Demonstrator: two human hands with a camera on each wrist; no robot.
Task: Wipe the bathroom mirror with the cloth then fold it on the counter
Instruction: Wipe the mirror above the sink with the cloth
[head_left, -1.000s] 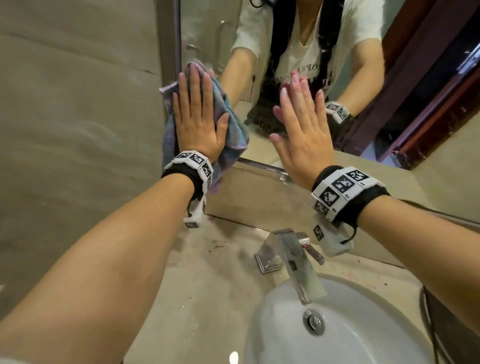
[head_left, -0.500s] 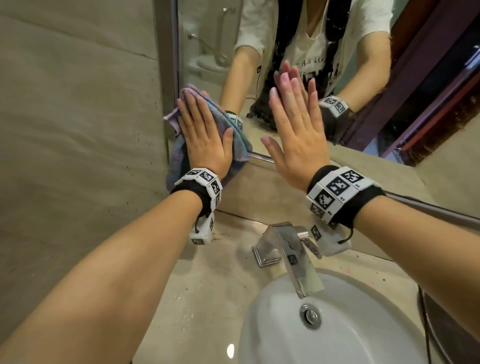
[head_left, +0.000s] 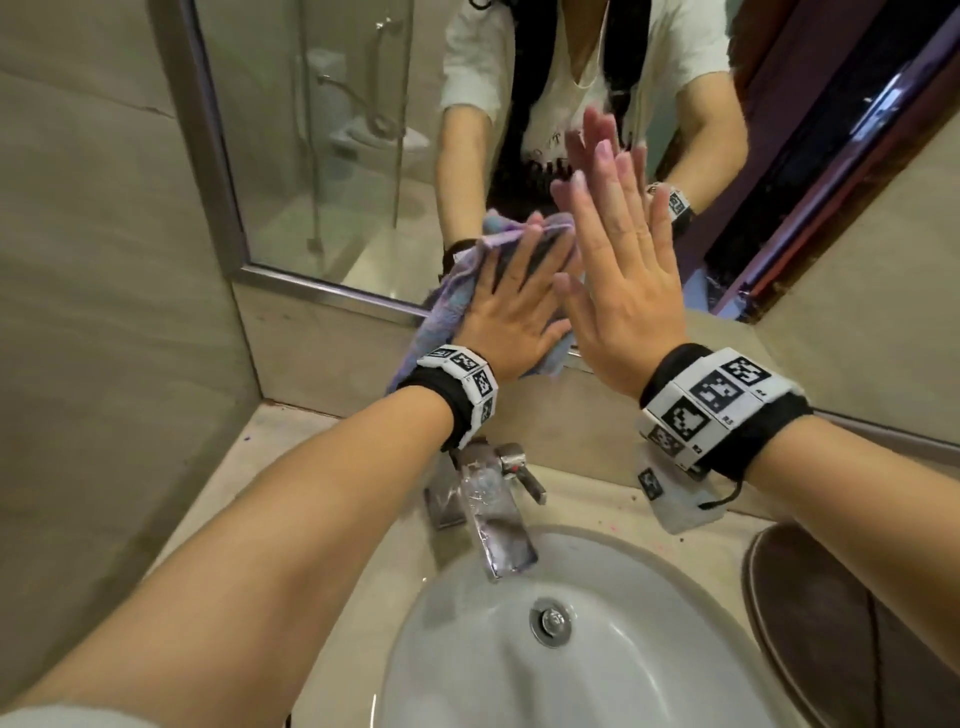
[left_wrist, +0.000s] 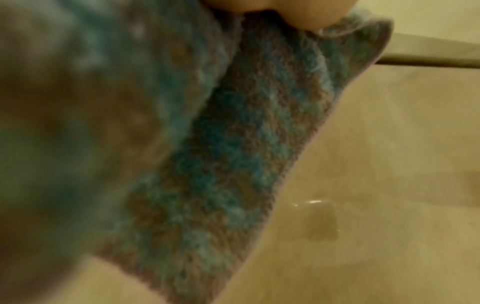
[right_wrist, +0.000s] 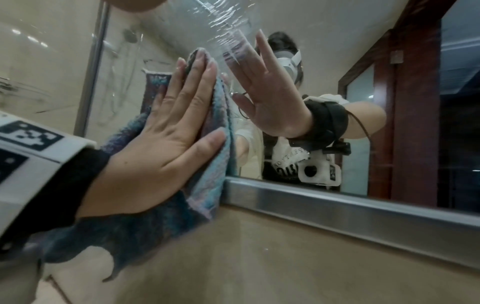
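The left hand (head_left: 511, 317) has its fingers (right_wrist: 197, 82) straight and close together, laid flat on the cloth (head_left: 441, 317) and pressing it against the mirror (head_left: 322, 156) near the glass's bottom edge. The blue and purple cloth spreads out under the palm; its lower part hangs over the metal frame (right_wrist: 337, 203) onto the beige wall strip below the mirror, as the left wrist view shows close up (left_wrist: 233, 154). Just beside it, the right hand (head_left: 618, 291) is also flat, its fingers straight and slightly spread, the palm toward the glass and holding nothing; the right wrist view shows its reflection meeting it at the fingertips, with wet streaks on the glass above. Both wrists wear black bands with white marker blocks. Below the hands, at the back edge of the tabletop (head_left: 291, 478), stands a chrome tap (head_left: 493, 509) over a white sink (head_left: 649, 670). A dark round thing (head_left: 831, 623) sits at the tabletop's right edge.
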